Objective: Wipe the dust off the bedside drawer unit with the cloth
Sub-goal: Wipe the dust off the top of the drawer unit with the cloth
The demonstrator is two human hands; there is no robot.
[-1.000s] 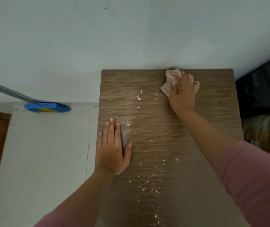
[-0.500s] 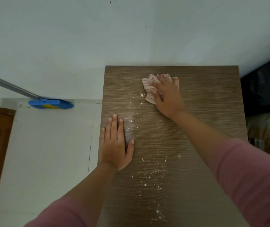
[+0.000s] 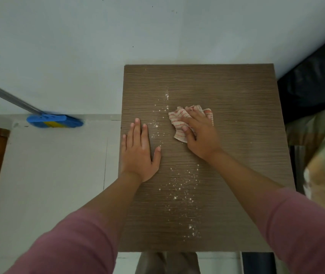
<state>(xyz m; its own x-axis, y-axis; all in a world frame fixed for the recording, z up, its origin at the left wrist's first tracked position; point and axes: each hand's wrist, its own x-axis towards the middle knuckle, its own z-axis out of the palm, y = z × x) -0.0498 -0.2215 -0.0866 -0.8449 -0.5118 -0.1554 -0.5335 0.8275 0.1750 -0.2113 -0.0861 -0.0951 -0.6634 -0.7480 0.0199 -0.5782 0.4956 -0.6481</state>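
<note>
Bedside drawer unit (image 3: 236,155) top, against the wall: my right hand (image 3: 201,135) presses the crumpled striped cloth (image 3: 177,119) mid-top; my left hand (image 3: 138,151) lies flat, empty. Hasty strokes could scatter the white dust (image 3: 179,186) floorward.

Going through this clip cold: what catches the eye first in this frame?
The white dust scattered in a band down the middle of the brown drawer unit top stands out first. Next, the right hand presses a red-striped cloth near the centre, while the left hand lies flat by the left edge. A blue broom head rests against the wall, left.
</note>
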